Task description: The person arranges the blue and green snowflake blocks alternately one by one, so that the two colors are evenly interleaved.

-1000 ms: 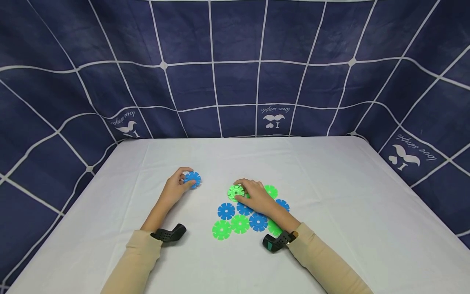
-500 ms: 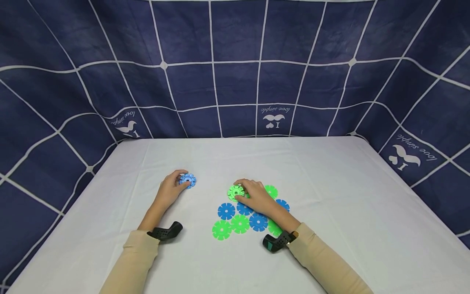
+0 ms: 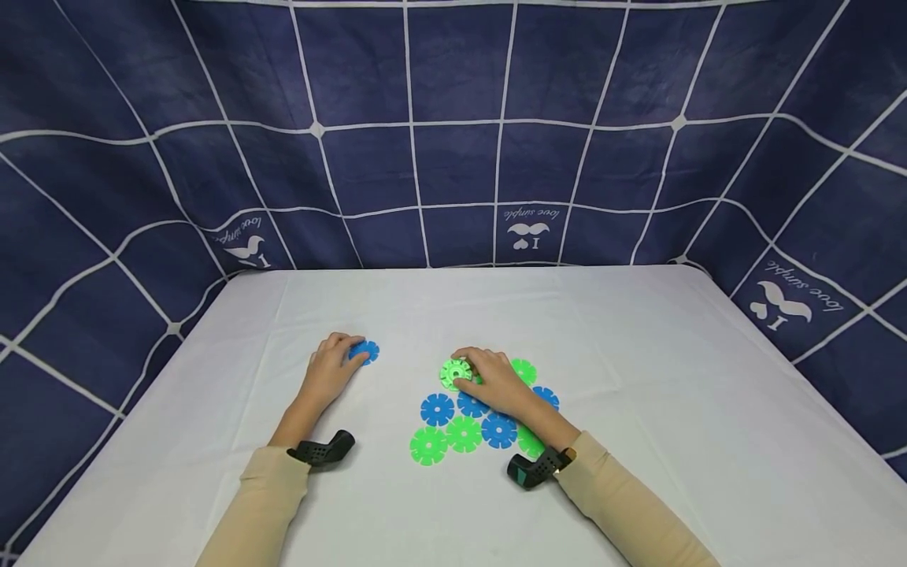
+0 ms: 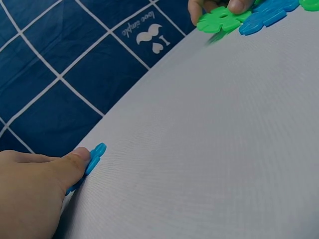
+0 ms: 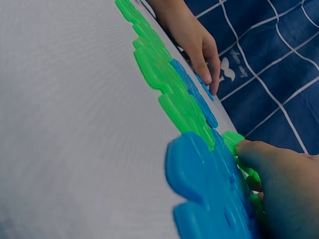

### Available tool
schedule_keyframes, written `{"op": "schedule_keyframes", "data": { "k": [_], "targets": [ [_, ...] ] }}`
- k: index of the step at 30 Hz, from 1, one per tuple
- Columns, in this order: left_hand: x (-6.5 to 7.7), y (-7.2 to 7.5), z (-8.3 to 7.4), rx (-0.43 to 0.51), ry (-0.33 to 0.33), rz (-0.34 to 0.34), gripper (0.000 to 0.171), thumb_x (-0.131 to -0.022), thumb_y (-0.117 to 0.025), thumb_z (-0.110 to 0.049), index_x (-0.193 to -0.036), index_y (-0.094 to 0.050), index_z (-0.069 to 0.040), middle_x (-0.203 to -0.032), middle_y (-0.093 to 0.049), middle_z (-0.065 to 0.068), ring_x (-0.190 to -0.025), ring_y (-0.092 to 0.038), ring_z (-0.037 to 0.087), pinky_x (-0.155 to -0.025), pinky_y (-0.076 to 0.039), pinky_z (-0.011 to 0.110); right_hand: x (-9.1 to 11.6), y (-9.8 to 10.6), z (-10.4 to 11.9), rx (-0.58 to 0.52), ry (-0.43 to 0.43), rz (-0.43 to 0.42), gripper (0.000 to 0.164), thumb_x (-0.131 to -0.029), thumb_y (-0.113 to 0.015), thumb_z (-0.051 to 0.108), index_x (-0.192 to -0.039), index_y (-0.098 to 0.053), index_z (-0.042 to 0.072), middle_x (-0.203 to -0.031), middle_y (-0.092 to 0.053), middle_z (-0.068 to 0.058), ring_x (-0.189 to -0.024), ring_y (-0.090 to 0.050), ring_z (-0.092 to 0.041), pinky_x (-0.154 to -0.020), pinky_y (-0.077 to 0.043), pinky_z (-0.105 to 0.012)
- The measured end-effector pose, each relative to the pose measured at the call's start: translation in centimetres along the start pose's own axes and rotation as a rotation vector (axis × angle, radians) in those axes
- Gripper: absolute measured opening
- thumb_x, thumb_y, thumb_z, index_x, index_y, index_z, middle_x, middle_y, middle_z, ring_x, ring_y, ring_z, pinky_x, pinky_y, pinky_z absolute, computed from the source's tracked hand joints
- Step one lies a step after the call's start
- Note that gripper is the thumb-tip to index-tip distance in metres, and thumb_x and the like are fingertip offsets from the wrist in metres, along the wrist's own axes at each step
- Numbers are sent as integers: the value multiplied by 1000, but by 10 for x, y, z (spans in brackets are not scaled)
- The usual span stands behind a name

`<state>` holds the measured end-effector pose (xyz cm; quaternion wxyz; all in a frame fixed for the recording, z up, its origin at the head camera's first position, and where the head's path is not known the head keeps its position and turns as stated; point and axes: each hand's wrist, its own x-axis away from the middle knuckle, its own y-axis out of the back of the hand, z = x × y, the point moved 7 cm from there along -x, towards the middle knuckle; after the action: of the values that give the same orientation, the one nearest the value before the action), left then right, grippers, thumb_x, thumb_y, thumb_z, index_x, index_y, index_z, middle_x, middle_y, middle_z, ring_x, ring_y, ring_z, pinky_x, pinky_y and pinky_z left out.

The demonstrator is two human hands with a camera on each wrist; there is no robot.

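On the left of the white table, my left hand (image 3: pixel 328 372) pinches a blue notched plastic disc (image 3: pixel 368 350) between thumb and fingers. The left wrist view shows this blue disc (image 4: pixel 97 157) tilted, under the thumb. My right hand (image 3: pixel 501 384) holds a green notched disc (image 3: pixel 451 373) at the far side of a group of similar discs. In the right wrist view the right thumb (image 5: pixel 254 152) lies on that green disc (image 5: pixel 232 140). The right hand and forearm partly cover other discs behind them.
Below the right hand lie several flat discs, among them a blue disc (image 3: pixel 436 409), a green disc (image 3: pixel 428 446) and another blue disc (image 3: pixel 499 431). One green disc (image 3: pixel 524 371) sits right of the hand. A navy checked curtain (image 3: pixel 453 157) bounds the white tabletop (image 3: pixel 383 504).
The left hand has moved slightly left and nearer with the blue disc, whose tilt has varied. The right hand and its green disc have stayed in place.
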<state>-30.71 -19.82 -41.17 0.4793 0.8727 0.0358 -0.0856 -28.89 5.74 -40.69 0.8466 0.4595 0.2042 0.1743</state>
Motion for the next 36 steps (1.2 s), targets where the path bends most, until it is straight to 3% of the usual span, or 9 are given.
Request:
{"op": "schedule_keyframes", "data": {
  "k": [8,14,21,30,34,36],
  "targets": [
    [0,0,1,25,19,16,50,-91,-50,-35,-130,-47,-4,-126,-43,20,-120,-38,36,-98,-27,51,1,1,1,-1,7,-4,44,-85,-59,34,-124,-50,17,-81,-50,8,-74,-42,-8,-80,-30,-32],
    [1,2,2,45,18,56,59,-86,-57,-38,-129,-45,-1,-122,-40,22,-115,-39,38,-94,-28,50,0,2,4,-4,5,-18,43,-84,-61,33,-122,-48,17,-81,-52,6,-74,-45,-8,-81,-31,-32],
    [1,1,0,7,10,45,57,-85,-58,-39,-126,-48,-1,-116,-46,21,-111,-42,36,-92,-29,48,1,5,6,-28,31,-60,39,-85,-62,29,-118,-46,18,-79,-54,6,-72,-47,-8,-88,-33,-37],
    [1,0,0,-2,-9,35,57,-85,-57,-41,-127,-50,-4,-116,-47,18,-110,-43,33,-87,-29,45,1,14,14,-63,41,-109,33,-89,-57,25,-121,-52,20,-69,-50,8,-65,-44,-8,-84,-34,-35],
    [1,0,0,-7,-10,37,56,-85,-57,-41,-127,-49,-4,-117,-47,19,-110,-43,33,-86,-29,45,-1,19,21,-157,28,-120,33,-90,-55,22,-123,-53,21,-92,-62,5,-63,-46,-6,-72,-39,-27],
    [1,-1,0,-3,-12,34,57,-85,-57,-41,-128,-49,-4,-118,-46,19,-111,-42,34,-87,-29,45,-2,20,25,-221,28,-121,32,-91,-53,20,-123,-53,22,-107,-62,3,-62,-46,-6,-63,-41,-24]
  ]
}}
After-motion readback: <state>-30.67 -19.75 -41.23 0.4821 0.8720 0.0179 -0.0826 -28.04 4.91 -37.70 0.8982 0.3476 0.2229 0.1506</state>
